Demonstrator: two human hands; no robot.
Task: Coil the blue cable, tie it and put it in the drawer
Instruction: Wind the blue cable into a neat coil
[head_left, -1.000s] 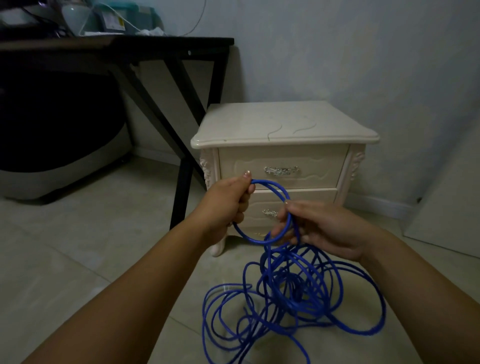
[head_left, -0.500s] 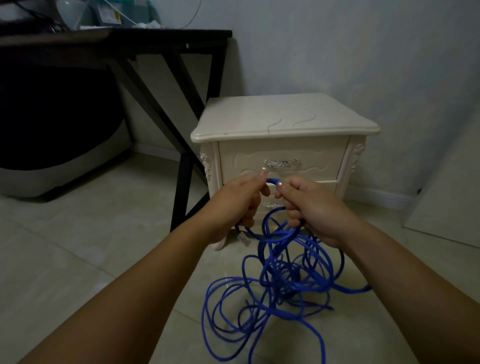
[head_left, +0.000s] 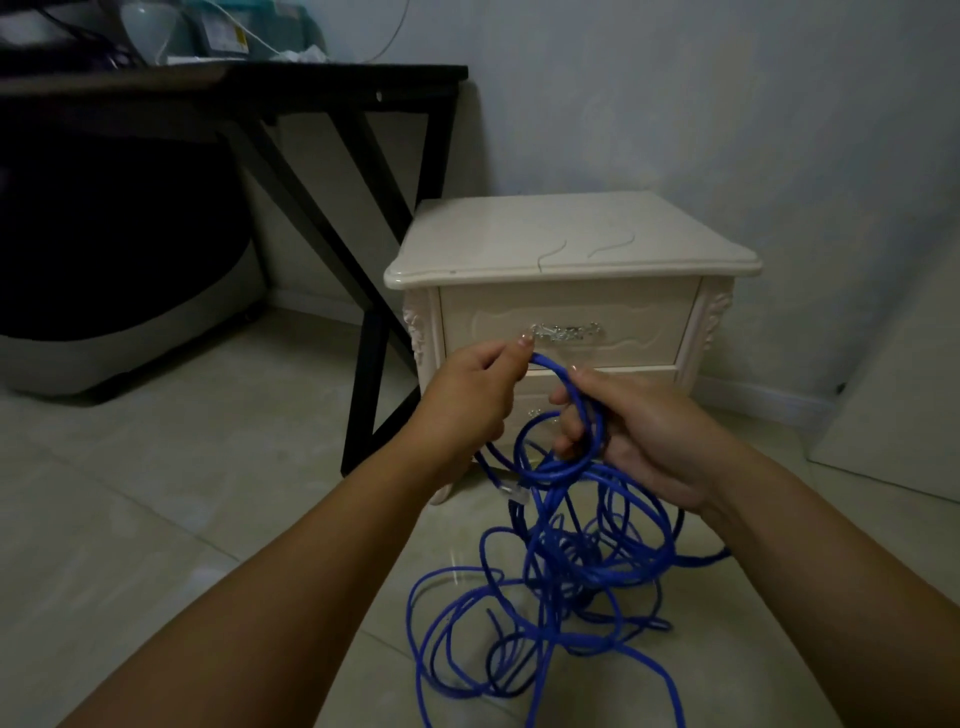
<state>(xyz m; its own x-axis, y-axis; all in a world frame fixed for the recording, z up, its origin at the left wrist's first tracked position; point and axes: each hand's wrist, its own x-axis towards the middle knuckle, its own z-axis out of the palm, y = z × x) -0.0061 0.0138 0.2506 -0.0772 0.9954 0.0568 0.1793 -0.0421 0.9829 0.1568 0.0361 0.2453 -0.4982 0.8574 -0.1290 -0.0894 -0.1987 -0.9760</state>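
- the blue cable (head_left: 571, 566) lies mostly as a loose tangle on the floor tiles (head_left: 156, 519), just in front of the nightstand (head_left: 571, 234); only a couple of small loops are raised between the hands.
- the left hand (head_left: 467, 400) is closed in a pinch, thumb against fingers, on the cable at its top bend; the clear plug (head_left: 514, 491) hangs just below it.
- the right hand (head_left: 639, 436) is half curled, its fingers hooked through the raised loops, which are held against the palm.
- the step in hand is judged to be early coiling. each new turn is best laid to the same size as the last and gathered into one hand, while the cable is fed loosely through the other so that twists are let out.
- the tangle should be drawn up slowly, since a snagged crossing could be pulled into a knot.
- the upper drawer (head_left: 566, 312) is closed; a free hand will be needed for its metal handle (head_left: 565, 331).
- a label with a yellow patch is seen on a box (head_left: 228, 36) on the black desk (head_left: 311, 78), but it seems too small and dim to be read; no other writing is made out.
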